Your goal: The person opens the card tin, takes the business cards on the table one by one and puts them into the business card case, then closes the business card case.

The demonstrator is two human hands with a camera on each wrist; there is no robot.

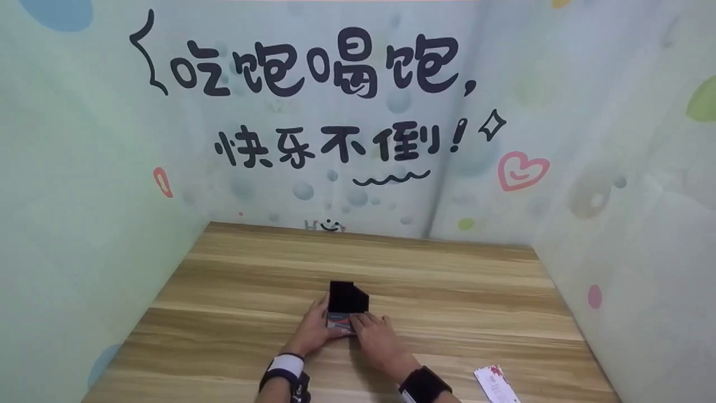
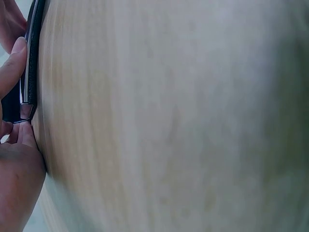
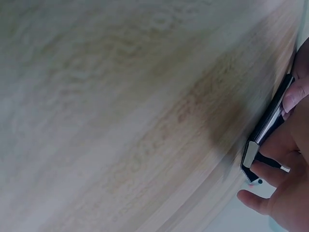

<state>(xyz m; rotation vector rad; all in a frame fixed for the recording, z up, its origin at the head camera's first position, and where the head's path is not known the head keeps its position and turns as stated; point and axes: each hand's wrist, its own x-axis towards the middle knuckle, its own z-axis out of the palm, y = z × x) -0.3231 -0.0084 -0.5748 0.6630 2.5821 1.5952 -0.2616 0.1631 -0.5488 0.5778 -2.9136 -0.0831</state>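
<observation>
A small black card case (image 1: 348, 297) stands on the table in the head view, its dark flap raised at the back. A grey-blue card with a red stripe (image 1: 337, 320) lies in its front part. My left hand (image 1: 311, 332) grips the case from the left, its thumb along the near edge and fingers at the side. My right hand (image 1: 378, 338) rests its fingers on the card and the case's right side. Both wrist views show the case edge-on: the left wrist view has its dark side (image 2: 33, 63), the right wrist view its silvery edge (image 3: 273, 121). The right thumb is hidden.
On the wooden table (image 1: 235, 280), a white printed card with red marks (image 1: 497, 385) lies at the near right. Pale printed walls (image 1: 632, 224) enclose the table at the back and both sides.
</observation>
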